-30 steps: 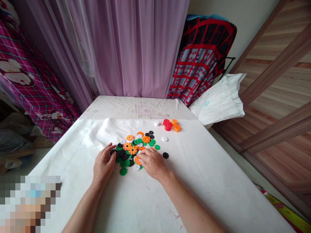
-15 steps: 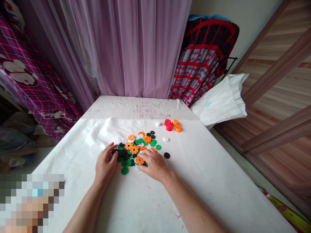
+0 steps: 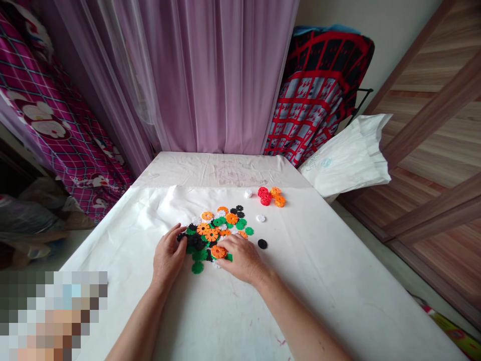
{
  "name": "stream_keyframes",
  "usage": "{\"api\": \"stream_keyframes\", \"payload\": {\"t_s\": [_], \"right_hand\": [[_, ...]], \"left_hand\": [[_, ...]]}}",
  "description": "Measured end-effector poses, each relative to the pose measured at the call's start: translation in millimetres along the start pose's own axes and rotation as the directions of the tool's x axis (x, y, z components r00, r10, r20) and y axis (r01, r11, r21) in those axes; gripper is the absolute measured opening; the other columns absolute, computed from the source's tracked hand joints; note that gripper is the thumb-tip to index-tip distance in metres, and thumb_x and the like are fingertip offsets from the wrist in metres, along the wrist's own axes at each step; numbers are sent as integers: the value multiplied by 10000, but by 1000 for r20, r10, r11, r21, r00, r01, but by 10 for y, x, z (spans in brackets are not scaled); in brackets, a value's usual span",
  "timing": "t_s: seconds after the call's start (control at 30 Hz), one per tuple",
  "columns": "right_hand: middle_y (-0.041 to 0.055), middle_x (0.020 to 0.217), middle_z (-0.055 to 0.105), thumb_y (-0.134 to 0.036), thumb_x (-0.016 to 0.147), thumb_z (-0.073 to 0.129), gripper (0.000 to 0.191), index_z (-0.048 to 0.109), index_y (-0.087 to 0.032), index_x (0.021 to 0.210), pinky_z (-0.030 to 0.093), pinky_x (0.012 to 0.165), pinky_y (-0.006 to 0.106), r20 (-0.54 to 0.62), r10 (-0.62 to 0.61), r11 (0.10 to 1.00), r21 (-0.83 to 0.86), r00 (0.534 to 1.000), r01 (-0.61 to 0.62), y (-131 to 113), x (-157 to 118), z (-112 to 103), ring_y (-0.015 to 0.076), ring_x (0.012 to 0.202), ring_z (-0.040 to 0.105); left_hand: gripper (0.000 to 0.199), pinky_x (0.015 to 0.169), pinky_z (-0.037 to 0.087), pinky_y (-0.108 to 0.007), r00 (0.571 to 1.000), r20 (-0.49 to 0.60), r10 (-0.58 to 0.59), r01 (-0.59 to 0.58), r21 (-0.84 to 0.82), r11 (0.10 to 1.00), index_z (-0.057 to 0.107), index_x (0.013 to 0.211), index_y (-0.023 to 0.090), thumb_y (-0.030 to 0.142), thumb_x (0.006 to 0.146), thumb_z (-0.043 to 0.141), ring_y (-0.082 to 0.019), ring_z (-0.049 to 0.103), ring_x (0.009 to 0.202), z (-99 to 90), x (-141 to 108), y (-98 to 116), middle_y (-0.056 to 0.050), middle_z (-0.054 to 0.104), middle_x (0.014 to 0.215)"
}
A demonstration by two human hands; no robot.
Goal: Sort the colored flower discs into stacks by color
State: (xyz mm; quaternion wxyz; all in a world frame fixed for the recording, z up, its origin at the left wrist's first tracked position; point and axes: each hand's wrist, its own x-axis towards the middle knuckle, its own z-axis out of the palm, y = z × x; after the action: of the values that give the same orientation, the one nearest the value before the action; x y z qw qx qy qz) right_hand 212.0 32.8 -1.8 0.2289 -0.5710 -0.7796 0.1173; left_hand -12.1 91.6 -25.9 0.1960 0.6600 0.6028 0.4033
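A loose pile of flat notched discs, orange, green, black and white, lies on the white-covered table (image 3: 225, 311). At the pile's left edge, my left hand (image 3: 168, 253) has thumb and fingers apart around black discs (image 3: 195, 242); whether it grips one cannot be made out. My right hand (image 3: 242, 256) is at the pile's near right side, its thumb and fingers closed on an orange disc (image 3: 218, 251). Other orange discs (image 3: 211, 234) lie between the hands. A green disc (image 3: 197, 267) sits at the near edge of the pile.
Beyond the pile are red stacked discs (image 3: 264, 196), orange stacks (image 3: 279, 201) and a white stack (image 3: 248, 193). A white disc (image 3: 260, 218) and a black disc (image 3: 262, 244) lie right of it. A white bag (image 3: 349, 155) stands by the table's right edge.
The whole view has shifted slightly, so the table and discs appear a little further right and lower. Both hands keep nearly the same places at the pile.
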Motion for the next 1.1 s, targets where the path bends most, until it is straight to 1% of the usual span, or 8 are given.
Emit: {"api": "stream_keyframes", "payload": {"t_s": [0.1, 0.2, 0.33, 0.43, 0.57, 0.7, 0.93, 1.1], "right_hand": [[15, 988, 738, -298, 862, 686, 129, 756, -269, 966, 484, 858, 312, -39, -16, 1000, 19, 999, 16, -1, 2, -10, 191, 949, 633], [3, 1008, 742, -254, 875, 644, 164, 769, -286, 975, 481, 841, 295, -66, -14, 1000, 14, 998, 15, -13, -5, -22, 178, 933, 636], [-9, 1014, 733, -176, 809, 643, 225, 774, -296, 948, 473, 838, 300, -34, -7, 999, -50, 999, 6, -53, -13, -18, 179, 926, 626], [9, 1014, 725, -148, 777, 633, 212, 756, -252, 914, 464, 841, 308, -10, 9, 994, -109, 1000, -10, -109, -9, -13, 193, 944, 613], [54, 988, 712, -165, 807, 599, 172, 705, -184, 940, 455, 800, 318, 40, 53, 978, -203, 998, -44, -219, 2, -49, 219, 959, 602], [74, 977, 695, -175, 823, 585, 142, 675, -166, 933, 441, 767, 315, 60, 104, 964, -251, 993, -86, -302, 5, -94, 225, 957, 597], [43, 923, 702, -119, 827, 542, 145, 657, -201, 862, 420, 767, 288, -25, 127, 969, -209, 992, -130, -268, 10, -84, 196, 909, 608], [24, 872, 710, -93, 801, 547, 154, 641, -215, 799, 415, 739, 260, -66, 182, 973, -130, 981, -189, -221, 19, -138, 174, 850, 618]], "left_hand": [[354, 957, 517, -417, 1000, -5, 6, -6, 3, 1000, 709, 1082, 253, 405, 834, 507, -235, 660, 1028, 1, -5, -8, -55, 659, 1322], [347, 951, 518, -411, 1000, -6, 9, -9, 5, 1000, 710, 1076, 256, 407, 837, 509, -231, 661, 1022, 4, -8, -19, -52, 659, 1322], [353, 948, 517, -413, 1000, -3, 10, -10, 7, 1000, 709, 1074, 247, 414, 839, 505, -234, 661, 1025, 7, -7, -18, -59, 654, 1330], [356, 949, 515, -414, 1000, 3, 5, -5, 11, 1000, 708, 1077, 251, 421, 840, 504, -237, 658, 1038, 1, -3, -6, -55, 648, 1341], [354, 939, 518, -409, 1000, 4, -4, 4, 12, 1000, 709, 1075, 254, 421, 840, 504, -234, 661, 1028, -7, -2, 3, -52, 653, 1334], [354, 945, 516, -406, 1000, 0, -8, 8, 7, 1000, 707, 1083, 256, 416, 839, 506, -233, 659, 1038, -1, -3, 1, -50, 646, 1345], [355, 960, 514, -424, 1000, 7, -9, 9, 9, 1000, 711, 1082, 251, 403, 838, 502, -245, 658, 1052, -10, -5, 23, -60, 651, 1334], [340, 947, 519, -422, 1000, 2, -2, 2, 15, 1000, 714, 1067, 258, 404, 843, 505, -243, 657, 1051, -10, -9, 17, -53, 651, 1334]]}}
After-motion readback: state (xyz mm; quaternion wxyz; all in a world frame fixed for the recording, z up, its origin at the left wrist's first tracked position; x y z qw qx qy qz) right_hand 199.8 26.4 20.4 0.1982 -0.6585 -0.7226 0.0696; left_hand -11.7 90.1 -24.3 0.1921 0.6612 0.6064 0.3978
